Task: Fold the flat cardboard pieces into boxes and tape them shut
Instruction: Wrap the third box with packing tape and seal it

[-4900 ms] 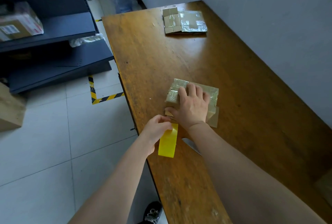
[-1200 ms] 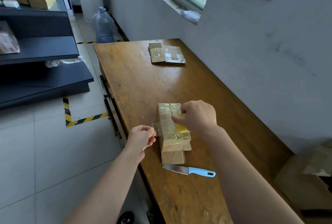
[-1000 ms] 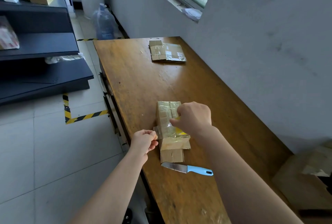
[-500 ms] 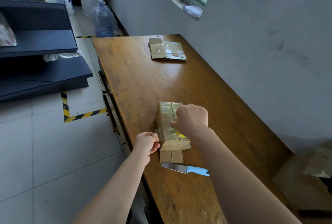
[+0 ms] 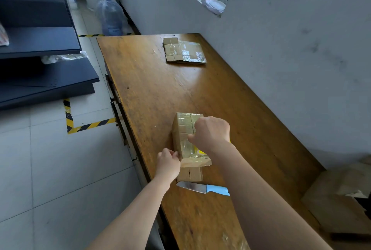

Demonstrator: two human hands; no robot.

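Cardboard box, wrapped in clear tape, lies near the front edge of the wooden desk. Right hand rests fisted on top of it, grip curled tight; a sliver of yellow tape roll shows beneath, though what the fingers pinch cannot be told. Left hand touches the box's near left corner, grip pressed together on a tape end there. Blue-handled knife lies just beside the box. Flat cardboard pieces sit well apart at the far end.

Single head-worn view, angled forward and down, close over the wooden table
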